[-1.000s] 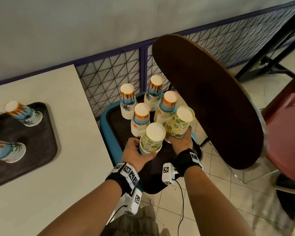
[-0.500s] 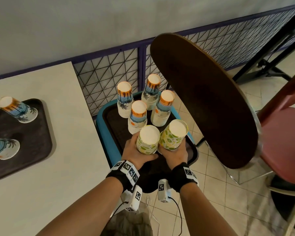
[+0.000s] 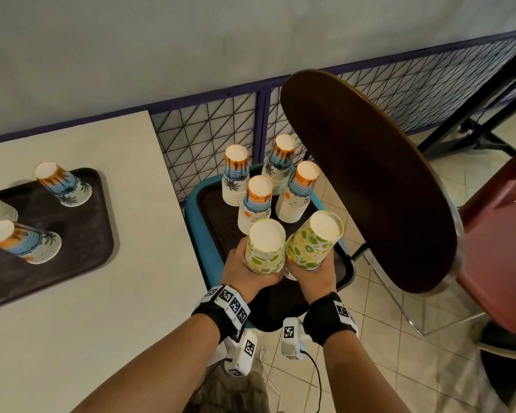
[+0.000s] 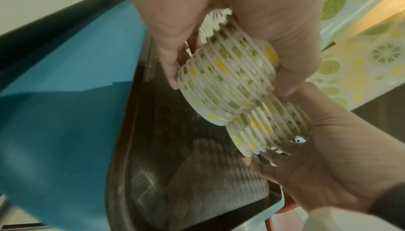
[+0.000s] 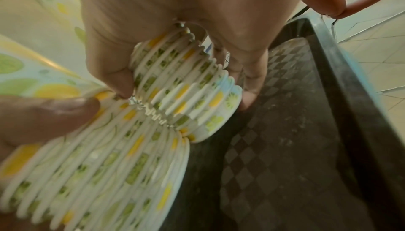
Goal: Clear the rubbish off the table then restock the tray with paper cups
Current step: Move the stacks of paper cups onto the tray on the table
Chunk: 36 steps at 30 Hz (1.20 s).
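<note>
My left hand (image 3: pixel 248 271) grips a stack of lime-print paper cups (image 3: pixel 265 248), bottoms up. Beside it my right hand (image 3: pixel 313 275) grips a second lime-print stack (image 3: pixel 312 242), tilted to the right. The two stacks touch at their rims (image 4: pixel 247 111) and hang just above the black tray (image 3: pixel 212 216) on the blue seat (image 3: pixel 191 213). Several palm-print stacks (image 3: pixel 259 204) stand at the back of that tray. In the right wrist view the thumb (image 5: pixel 116 78) and fingers pinch the ribbed rims (image 5: pixel 186 92). On the table (image 3: pixel 131 293) lies a dark tray (image 3: pixel 84 239) with upturned cups (image 3: pixel 63 183).
A tilted brown round panel (image 3: pixel 370 174) rises close to the right of the cup tray. A red-seated chair (image 3: pixel 495 263) stands further right on the tiled floor. A wire mesh fence (image 3: pixel 209 138) runs behind the seat and table.
Both hands have drawn the two lime-print stacks back toward me and off the tray. The stacks now sit side by side, rims touching.
</note>
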Each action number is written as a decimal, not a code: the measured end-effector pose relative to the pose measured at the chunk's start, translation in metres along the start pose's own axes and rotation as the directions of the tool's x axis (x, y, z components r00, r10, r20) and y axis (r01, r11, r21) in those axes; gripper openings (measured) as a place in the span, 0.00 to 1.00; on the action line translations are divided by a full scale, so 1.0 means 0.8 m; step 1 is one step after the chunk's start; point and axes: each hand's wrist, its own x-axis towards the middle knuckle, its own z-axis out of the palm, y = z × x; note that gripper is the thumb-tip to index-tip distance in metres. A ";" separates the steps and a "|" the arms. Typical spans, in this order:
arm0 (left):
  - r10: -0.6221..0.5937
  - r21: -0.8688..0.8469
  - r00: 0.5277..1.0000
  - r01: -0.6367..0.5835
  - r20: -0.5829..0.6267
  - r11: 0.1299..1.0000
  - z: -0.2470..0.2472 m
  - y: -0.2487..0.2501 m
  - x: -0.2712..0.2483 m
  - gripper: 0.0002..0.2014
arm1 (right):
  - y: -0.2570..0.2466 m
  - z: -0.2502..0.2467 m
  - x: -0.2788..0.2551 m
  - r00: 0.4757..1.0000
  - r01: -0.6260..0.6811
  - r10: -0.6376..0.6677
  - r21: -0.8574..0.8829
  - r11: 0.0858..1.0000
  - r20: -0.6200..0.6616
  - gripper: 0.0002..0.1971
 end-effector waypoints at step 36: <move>0.015 -0.011 0.581 -0.042 -0.814 0.999 -0.747 0.040 -0.194 0.40 | -0.458 0.684 -0.198 0.663 0.368 -0.428 0.230 0.901 0.614 0.48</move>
